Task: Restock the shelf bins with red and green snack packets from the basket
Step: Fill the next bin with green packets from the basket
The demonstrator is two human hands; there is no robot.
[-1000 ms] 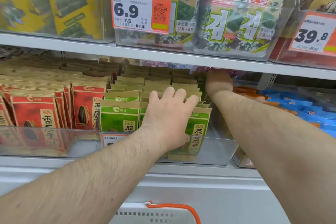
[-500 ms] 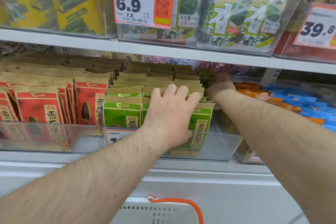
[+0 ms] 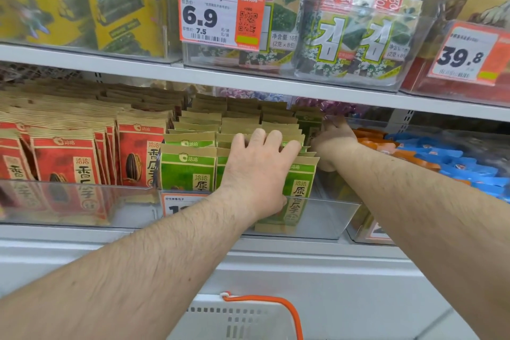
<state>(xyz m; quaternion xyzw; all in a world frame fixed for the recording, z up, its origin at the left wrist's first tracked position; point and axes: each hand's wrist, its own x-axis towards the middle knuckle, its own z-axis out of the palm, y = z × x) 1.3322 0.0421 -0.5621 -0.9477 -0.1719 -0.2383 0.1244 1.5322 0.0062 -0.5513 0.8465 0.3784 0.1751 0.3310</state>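
Head view: left hand (image 3: 258, 174) at frame centre, fingers (image 3: 258, 136) curled over tops of front green packets (image 3: 190, 167), thumb on front face, gripping them inside clear bin (image 3: 325, 218). Right hand (image 3: 332, 138) right of centre, reaching deep along bin's right side beside rear green packets; finger state cannot tell, fingertips hidden. Red packets (image 3: 69, 163) fill adjoining bin at left. White basket (image 3: 240, 317), orange handle, at bottom centre. Price tag (image 3: 220, 14) on upper shelf.
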